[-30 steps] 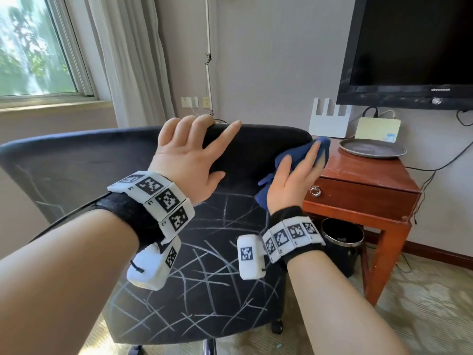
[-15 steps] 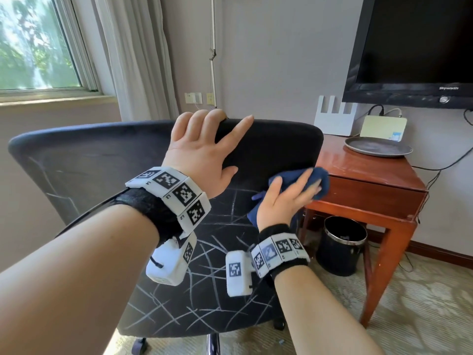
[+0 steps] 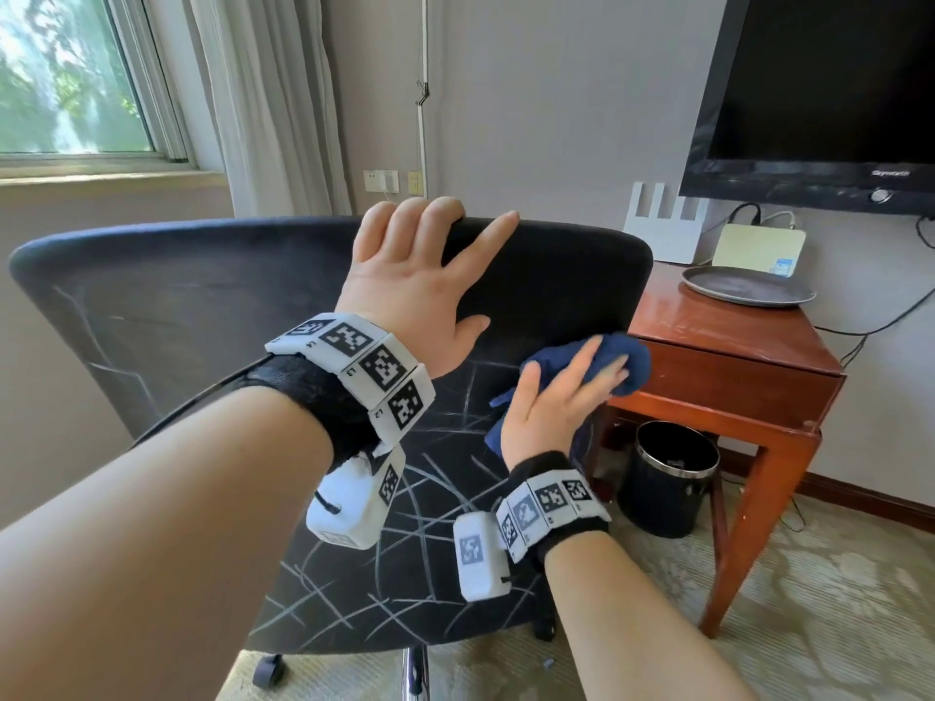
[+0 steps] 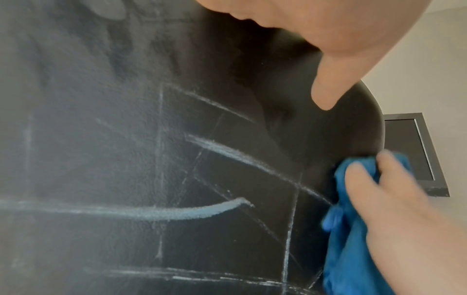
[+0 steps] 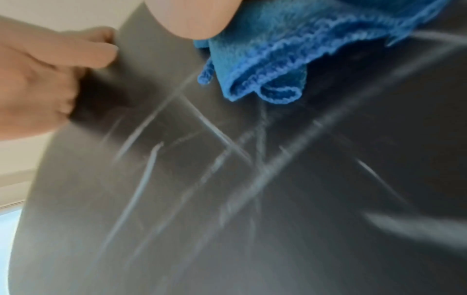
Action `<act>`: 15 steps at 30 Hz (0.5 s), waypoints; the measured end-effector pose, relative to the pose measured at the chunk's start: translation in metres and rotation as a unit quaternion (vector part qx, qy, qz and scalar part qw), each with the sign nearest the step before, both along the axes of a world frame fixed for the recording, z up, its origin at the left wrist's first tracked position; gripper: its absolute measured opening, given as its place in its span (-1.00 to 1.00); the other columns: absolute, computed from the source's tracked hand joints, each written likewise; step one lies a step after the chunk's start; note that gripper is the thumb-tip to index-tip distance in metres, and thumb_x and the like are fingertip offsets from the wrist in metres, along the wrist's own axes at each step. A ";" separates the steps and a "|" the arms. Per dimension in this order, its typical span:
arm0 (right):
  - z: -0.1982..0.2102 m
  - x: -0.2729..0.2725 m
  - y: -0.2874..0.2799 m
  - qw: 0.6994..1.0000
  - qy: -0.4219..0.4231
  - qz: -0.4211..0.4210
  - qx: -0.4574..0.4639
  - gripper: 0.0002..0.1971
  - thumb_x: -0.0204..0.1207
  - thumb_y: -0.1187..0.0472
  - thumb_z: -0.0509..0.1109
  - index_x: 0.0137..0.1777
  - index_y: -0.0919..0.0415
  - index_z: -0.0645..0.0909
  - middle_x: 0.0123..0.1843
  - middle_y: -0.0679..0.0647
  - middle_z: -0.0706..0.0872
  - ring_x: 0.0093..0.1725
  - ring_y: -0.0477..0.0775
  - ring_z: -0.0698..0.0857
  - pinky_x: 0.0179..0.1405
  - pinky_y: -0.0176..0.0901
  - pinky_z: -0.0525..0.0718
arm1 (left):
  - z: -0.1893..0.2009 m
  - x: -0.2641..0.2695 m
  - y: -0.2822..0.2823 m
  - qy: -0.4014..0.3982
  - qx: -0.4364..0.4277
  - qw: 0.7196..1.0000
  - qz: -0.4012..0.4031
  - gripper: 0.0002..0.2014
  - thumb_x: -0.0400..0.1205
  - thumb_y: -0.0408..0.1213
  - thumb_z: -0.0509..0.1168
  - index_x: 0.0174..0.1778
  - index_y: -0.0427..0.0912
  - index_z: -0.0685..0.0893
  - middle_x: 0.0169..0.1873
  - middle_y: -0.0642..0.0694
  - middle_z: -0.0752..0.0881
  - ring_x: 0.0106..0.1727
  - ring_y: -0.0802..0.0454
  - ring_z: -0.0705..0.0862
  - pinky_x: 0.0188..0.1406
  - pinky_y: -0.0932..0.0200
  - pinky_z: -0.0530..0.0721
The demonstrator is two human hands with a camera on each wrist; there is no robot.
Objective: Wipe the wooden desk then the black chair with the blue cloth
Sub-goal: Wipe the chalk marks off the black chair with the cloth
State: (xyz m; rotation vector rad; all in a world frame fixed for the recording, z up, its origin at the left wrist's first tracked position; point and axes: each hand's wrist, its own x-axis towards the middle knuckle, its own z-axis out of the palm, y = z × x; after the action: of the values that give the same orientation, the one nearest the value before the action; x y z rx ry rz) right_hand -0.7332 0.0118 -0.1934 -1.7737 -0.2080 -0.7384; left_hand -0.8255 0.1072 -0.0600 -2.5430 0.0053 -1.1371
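The black chair [image 3: 202, 306] stands with its back facing me, crossed by pale scratch-like lines [image 3: 430, 498]. My left hand [image 3: 420, 255] grips the top edge of the backrest, three fingers hooked over it and the thumb on the near face. My right hand [image 3: 556, 397] presses the bunched blue cloth [image 3: 627, 366] flat against the backrest's right side, fingers fairly straight. The cloth [image 4: 348, 249] hangs below that palm. The right wrist view shows cloth folds [image 5: 265, 59] on the chair [image 5: 252, 219]. The wooden desk [image 3: 733, 336] stands just right of the chair.
On the desk lie a round metal tray [image 3: 746, 285], a white router [image 3: 663, 230] and a small pale box [image 3: 759, 245]. A black bin [image 3: 668, 478] sits under the desk. A television [image 3: 830, 93] hangs above. Cables trail at the right wall.
My right hand has slid the cloth down from the backrest's top right corner to its right side. The left hand has kept its hold on the top edge.
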 end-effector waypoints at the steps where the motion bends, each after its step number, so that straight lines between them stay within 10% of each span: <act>1: 0.010 0.001 -0.001 0.999 -0.031 -0.007 -0.004 -0.30 0.59 -0.07 0.03 0.64 0.28 -0.03 0.65 0.38 -0.15 0.63 0.34 -0.17 0.57 -0.05 -0.15 | 0.000 0.000 0.001 -0.001 0.003 1.000 -0.004 -0.18 0.45 0.11 0.31 0.61 0.06 0.15 0.38 -0.21 0.38 0.37 -0.17 0.18 0.43 -0.09 -0.03; 8: 0.013 0.031 -0.027 0.996 -0.068 -0.010 0.055 -0.30 0.61 0.01 0.17 0.64 0.26 0.00 0.65 0.33 -0.02 0.63 0.28 0.04 0.44 -0.44 -0.04 | -0.001 0.002 0.003 -0.009 0.017 1.000 -0.016 -0.17 0.42 0.08 0.35 0.61 0.03 0.20 0.35 -0.23 0.42 0.36 -0.18 0.21 0.42 -0.08 -0.01; 15: -0.026 0.008 -0.006 0.985 -0.110 0.002 -0.133 -0.30 0.57 -0.05 0.08 0.62 0.29 0.03 0.60 0.47 -0.04 0.56 0.47 -0.09 0.46 0.39 0.16 | -0.002 0.002 0.001 -0.020 -0.008 1.000 -0.012 -0.21 0.40 0.12 0.21 0.59 0.05 0.23 0.34 -0.24 0.44 0.35 -0.18 0.23 0.41 -0.09 0.01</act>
State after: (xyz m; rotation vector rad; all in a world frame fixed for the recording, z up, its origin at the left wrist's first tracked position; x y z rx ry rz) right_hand -0.7249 0.0062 -0.2195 -1.9388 -0.4781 -0.9392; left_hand -0.8240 0.1078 -0.0616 -2.5395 0.0168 -1.2014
